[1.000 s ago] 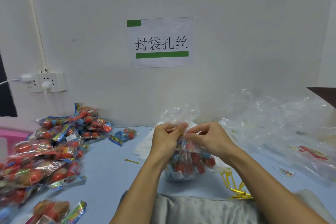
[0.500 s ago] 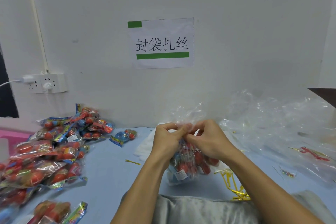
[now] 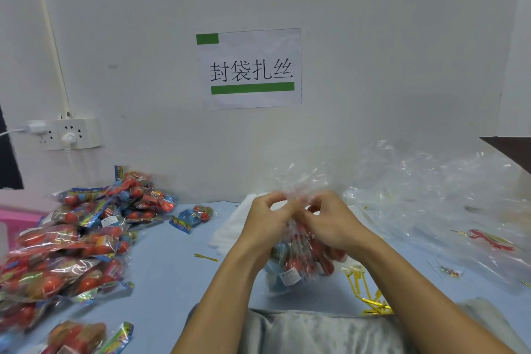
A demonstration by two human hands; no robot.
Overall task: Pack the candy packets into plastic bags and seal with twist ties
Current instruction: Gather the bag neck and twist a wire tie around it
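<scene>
A clear plastic bag (image 3: 296, 264) filled with red and blue candy packets hangs just above the blue table in the middle. My left hand (image 3: 265, 221) and my right hand (image 3: 330, 224) both pinch its gathered neck, fingertips close together. The bag's crumpled top (image 3: 301, 181) sticks up above my fingers. Whether a twist tie is round the neck is hidden by my fingers. A big heap of candy packets (image 3: 71, 241) lies at the left. Gold twist ties (image 3: 365, 290) lie to the right of the bag, and one single twist tie (image 3: 205, 256) lies left of it.
A pile of empty clear bags (image 3: 431, 198) fills the right side. One loose candy packet (image 3: 192, 217) lies near the wall. A white stack (image 3: 230, 230) sits behind my hands. A power strip (image 3: 69, 133) and a paper sign (image 3: 250, 67) hang on the wall. Grey cloth (image 3: 301, 330) covers my lap.
My hands have drawn closer together on the bag's neck and risen slightly. The bag of candy has lifted and swung a little.
</scene>
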